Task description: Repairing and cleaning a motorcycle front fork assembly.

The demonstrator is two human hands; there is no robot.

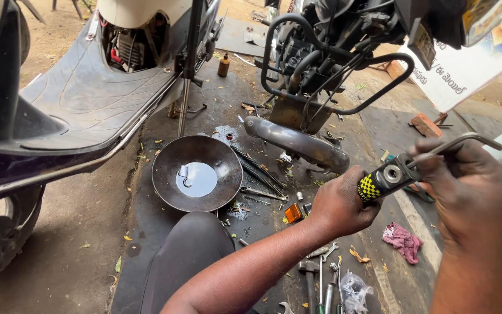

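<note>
Closest to me, above the person's raised knee [190, 256], both hands are up in the air with one small part between them: the left hand [342, 204] is closed tight around a black cylindrical piece with a yellow-and-black chequered band [382, 181], and the right hand [466, 186] is clamped on a bent metal tool [459, 141] set against that piece's end. If the tool slips off, I'd expect knuckles to knock together or the part to drop among the loose wrenches and screwdrivers [321, 273] and the pink rag [402, 241] on the oily ground. Just beyond sits a dark round pan [167, 180] holding liquid; a fallen part could splash it. Farther back, the exhaust pipe [297, 142] and stripped engine frame [321, 52] stand close enough to snag an elbow.
</note>
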